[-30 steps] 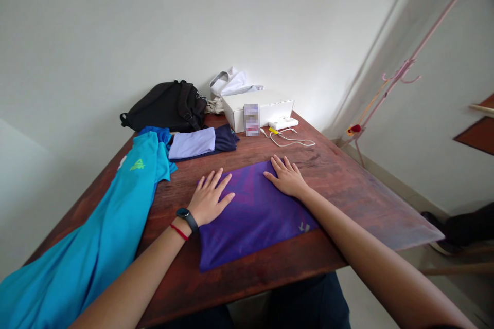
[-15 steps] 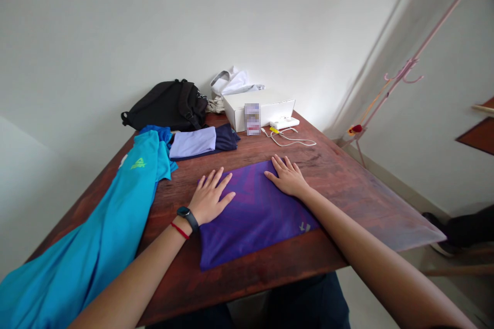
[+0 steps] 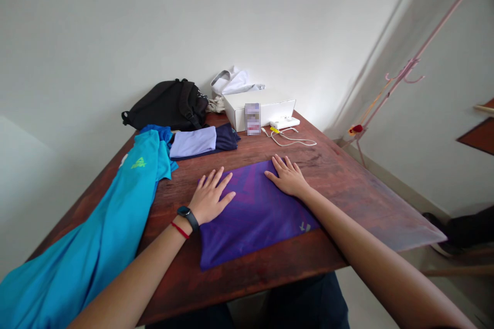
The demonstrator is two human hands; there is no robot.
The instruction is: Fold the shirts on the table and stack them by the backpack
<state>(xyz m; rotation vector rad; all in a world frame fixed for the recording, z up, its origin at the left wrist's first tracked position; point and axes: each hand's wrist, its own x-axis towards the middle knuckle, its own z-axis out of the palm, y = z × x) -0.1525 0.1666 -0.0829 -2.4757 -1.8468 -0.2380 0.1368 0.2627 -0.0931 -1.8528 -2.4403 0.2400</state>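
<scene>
- Head view, the hands: the left hand [image 3: 210, 198] and the right hand [image 3: 288, 179] both lie flat and fully open, fingers spread, palms down on the folded purple garment [image 3: 254, 223]. Neither grasps anything.
- Head view, the garment: it lies as a flat rectangle on the worktop [image 3: 347, 185], at the middle of the near edge, with the left hand on its far left corner and the right hand on its far right corner.
- Head view, doing it well: pressing looks best done with even weight through both palms, stroking outward toward the garment's edges so that no crease gets trapped and the fold lines stay square.
- Head view, around: a blue shirt [image 3: 116, 205] sprawls along the left edge, close to the left wrist and the likeliest thing to get in the way. A lilac folded cloth [image 3: 193, 142], a black backpack [image 3: 165, 105], a white box [image 3: 266, 105] and a white cable [image 3: 289, 140] sit toward the far edge, well apart from the hands.
</scene>
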